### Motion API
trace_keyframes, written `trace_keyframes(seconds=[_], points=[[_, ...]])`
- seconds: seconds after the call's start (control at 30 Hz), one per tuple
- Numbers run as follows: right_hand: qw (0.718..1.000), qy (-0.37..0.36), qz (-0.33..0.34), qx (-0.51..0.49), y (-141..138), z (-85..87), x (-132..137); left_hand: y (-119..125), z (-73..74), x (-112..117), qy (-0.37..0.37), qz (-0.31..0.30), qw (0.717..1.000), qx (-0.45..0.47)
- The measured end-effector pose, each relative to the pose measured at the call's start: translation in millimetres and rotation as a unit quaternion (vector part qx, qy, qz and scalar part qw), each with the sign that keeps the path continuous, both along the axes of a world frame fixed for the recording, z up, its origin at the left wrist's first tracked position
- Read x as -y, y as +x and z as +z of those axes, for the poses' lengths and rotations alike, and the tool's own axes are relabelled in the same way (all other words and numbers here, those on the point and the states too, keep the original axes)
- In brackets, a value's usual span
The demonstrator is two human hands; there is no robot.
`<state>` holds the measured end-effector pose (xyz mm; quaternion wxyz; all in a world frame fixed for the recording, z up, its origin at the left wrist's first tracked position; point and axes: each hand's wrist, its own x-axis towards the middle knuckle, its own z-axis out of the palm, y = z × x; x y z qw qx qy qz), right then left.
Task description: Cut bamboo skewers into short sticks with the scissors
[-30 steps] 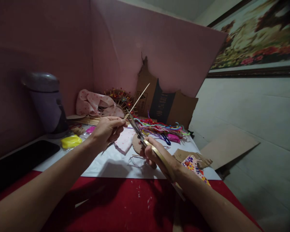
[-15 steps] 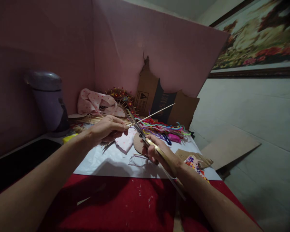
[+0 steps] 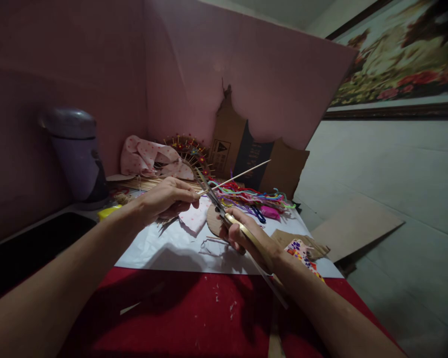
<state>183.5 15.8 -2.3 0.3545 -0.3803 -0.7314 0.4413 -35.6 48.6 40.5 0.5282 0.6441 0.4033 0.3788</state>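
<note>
Between the fingertips of my left hand (image 3: 175, 197) is one end of a thin pale wooden stick (image 3: 242, 174), which slants up to the right. My right hand (image 3: 244, 231) is closed round the gold handles of a pair of scissors (image 3: 242, 226). The scissor blades point up and left and cross the stick close to my left fingertips. Below the blades, a round cardboard disc (image 3: 213, 221) and a piece of pink dotted fabric (image 3: 194, 217) lie on a white sheet (image 3: 145, 253). My right hand partly hides the disc.
Colourful pipe cleaners (image 3: 254, 195) and a pink packet (image 3: 270, 213) lie behind my right hand. Cut cardboard (image 3: 261, 159) leans at the back, near a pin-studded ring (image 3: 194, 149). A purple tumbler (image 3: 74, 159) stands left. Scraps lie on the red cloth (image 3: 179, 318).
The view has shifted very slightly. Both hands, the stick and the scissors keep nearly the same positions, with the blades still across the stick.
</note>
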Motion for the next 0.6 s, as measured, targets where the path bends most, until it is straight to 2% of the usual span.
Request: trace_keyframes(seconds=[0.4, 0.6], points=[[1.000, 0.013, 0.005, 0.016, 0.2, -1.5, 0.2, -2.7, -2.6, -5.4, -0.008, -0.015, 0.999, -0.027], [0.999, 0.029, -0.013, 0.034, -0.3, -2.5, 0.5, -1.3, -1.0, -2.4, -0.016, -0.014, 0.999, -0.027]])
